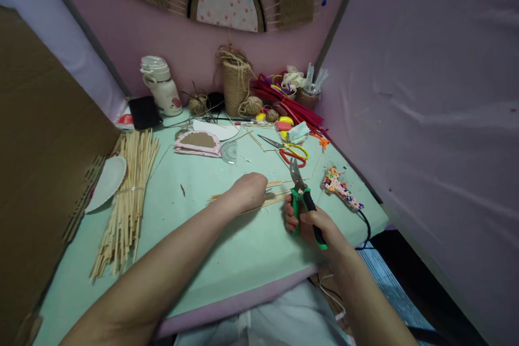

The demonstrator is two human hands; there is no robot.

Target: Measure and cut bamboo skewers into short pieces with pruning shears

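Observation:
My left hand point(248, 191) is closed over a small bundle of thin wooden sticks point(278, 198) that lies on the pale green table point(211, 248). The stick ends poke out to the right of my fist. My right hand point(310, 221) grips green-handled cutters point(302, 197), whose metal blades point up and sit right at the stick ends. Both hands are near the table's front right part.
A large pile of wooden sticks point(127, 194) and a white plate point(106, 181) lie at the left beside a cardboard sheet point(44, 157). A patterned glue gun point(340, 188), scissors point(290, 150), twine spools point(236, 84), a flask point(162, 86) and craft bits stand farther back.

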